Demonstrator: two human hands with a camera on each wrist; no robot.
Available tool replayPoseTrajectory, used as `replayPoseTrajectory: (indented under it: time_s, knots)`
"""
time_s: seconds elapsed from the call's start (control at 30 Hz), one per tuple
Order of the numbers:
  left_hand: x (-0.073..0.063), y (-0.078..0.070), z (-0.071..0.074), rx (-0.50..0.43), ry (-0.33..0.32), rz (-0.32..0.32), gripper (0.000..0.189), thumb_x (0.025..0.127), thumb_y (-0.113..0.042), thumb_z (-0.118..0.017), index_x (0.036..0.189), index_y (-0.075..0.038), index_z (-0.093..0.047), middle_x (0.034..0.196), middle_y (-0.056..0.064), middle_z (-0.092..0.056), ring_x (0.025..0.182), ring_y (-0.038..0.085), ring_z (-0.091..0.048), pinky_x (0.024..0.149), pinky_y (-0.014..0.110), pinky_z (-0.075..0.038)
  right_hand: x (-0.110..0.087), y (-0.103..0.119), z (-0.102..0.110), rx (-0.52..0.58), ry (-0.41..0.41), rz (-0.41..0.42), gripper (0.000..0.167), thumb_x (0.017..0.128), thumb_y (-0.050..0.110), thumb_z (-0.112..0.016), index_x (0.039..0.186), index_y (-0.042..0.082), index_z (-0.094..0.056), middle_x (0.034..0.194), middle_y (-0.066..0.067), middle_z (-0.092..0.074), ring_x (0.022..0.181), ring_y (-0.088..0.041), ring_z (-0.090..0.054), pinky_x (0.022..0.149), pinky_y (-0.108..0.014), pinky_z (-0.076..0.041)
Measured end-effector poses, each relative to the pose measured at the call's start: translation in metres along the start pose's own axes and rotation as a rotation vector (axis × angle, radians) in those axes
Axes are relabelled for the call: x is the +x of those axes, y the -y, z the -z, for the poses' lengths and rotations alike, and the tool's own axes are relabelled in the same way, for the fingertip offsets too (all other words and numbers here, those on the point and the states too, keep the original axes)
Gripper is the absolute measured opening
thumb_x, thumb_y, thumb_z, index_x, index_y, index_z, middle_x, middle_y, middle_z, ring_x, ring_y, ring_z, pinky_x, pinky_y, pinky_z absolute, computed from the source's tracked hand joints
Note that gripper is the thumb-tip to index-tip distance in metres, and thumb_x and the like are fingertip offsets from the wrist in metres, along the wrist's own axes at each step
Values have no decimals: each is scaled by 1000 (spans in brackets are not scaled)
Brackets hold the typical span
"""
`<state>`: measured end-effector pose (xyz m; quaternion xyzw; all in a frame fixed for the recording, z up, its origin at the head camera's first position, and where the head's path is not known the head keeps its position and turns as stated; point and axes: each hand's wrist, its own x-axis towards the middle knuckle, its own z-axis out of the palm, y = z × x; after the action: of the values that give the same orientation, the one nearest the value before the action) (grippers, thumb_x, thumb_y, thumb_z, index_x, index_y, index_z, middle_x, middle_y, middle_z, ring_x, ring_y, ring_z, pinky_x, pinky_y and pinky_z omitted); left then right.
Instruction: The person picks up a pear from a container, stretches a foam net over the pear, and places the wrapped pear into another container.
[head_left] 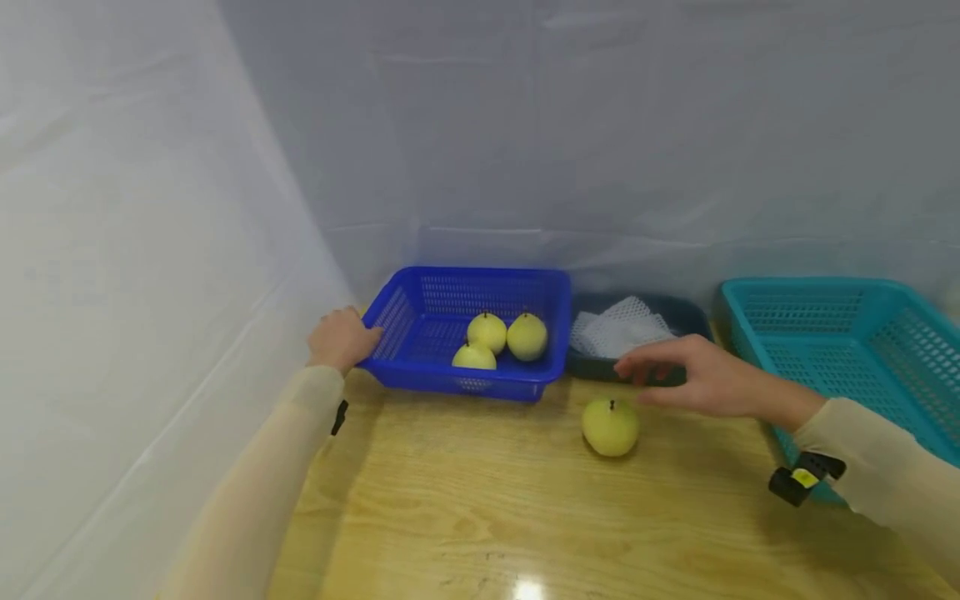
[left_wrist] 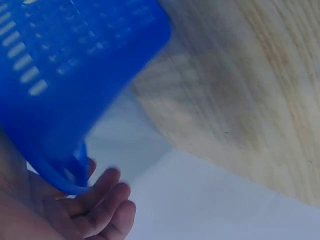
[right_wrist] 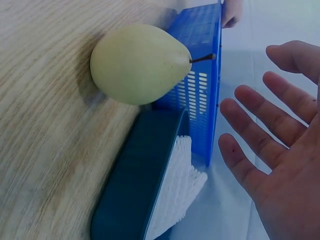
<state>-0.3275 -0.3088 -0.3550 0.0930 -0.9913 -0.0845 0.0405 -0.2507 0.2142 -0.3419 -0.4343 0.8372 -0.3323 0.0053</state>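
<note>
Wooden table: bottom centre of the frame in the head view, with a bright glare spot at its lower edge.
Right sleeve: lower right, pale, with a black wrist device at the cuff.
Teal basket: right side of the frame, running out past the right edge, partly behind the sleeve.
Lone pear: just right of centre and below mid-height, yellow-green, sitting directly on the wood with its dark stem up.
Right hand: above and right of that pear, apart from it; fingers released and spread, as the right wrist view shows.
Left hand: left of centre, fingers curled round the left rim of the blue basket, grasping it.
Blue basket: centre of the frame.
Three pears: inside it, clustered toward its lower right.
Dark tray: just right of the blue basket, holding white netting, partly hidden by the right hand.
White sheeting: upper part of the frame, behind everything.
</note>
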Motion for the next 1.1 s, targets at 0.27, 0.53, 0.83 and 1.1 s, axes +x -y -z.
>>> replayPoseTrajectory:
  time_s: [0.27, 0.53, 0.83, 1.1]
  knots:
    - [-12, -39, 7, -14, -93, -89, 70, 98, -47, -53, 142, 7, -45, 139, 32, -49, 129, 49, -45, 97, 66, -45, -3, -7, 8, -54, -59, -65, 30, 95, 17, -70, 125, 20, -68, 114, 5, -73, 96, -9, -68, 79, -31, -57]
    - [-37, -89, 10, -138, -119, -232, 45, 96, -42, -59, 123, -6, -60, 117, 15, -62, 110, 37, -58, 88, 56, -51, -4, -19, 15, -136, -93, -214, 24, 97, 16, -67, 121, 14, -70, 107, -1, -73, 86, -9, -66, 67, -27, -54]
    - [-64, -129, 11, -258, -144, -393, 29, 96, -36, -59, 110, -11, -67, 96, 3, -68, 81, 21, -63, 71, 40, -52, 2, -35, 26, -187, -109, -346, 28, 100, 22, -63, 125, 10, -68, 114, -8, -71, 92, -18, -66, 70, -35, -53]
    - [-85, -153, 5, -397, -128, -490, 18, 95, -32, -56, 99, -18, -66, 85, -6, -67, 65, 10, -60, 61, 32, -50, 20, -57, 27, -256, -68, -371, 38, 98, 18, -63, 133, 4, -62, 127, -18, -66, 103, -30, -65, 78, -46, -55]
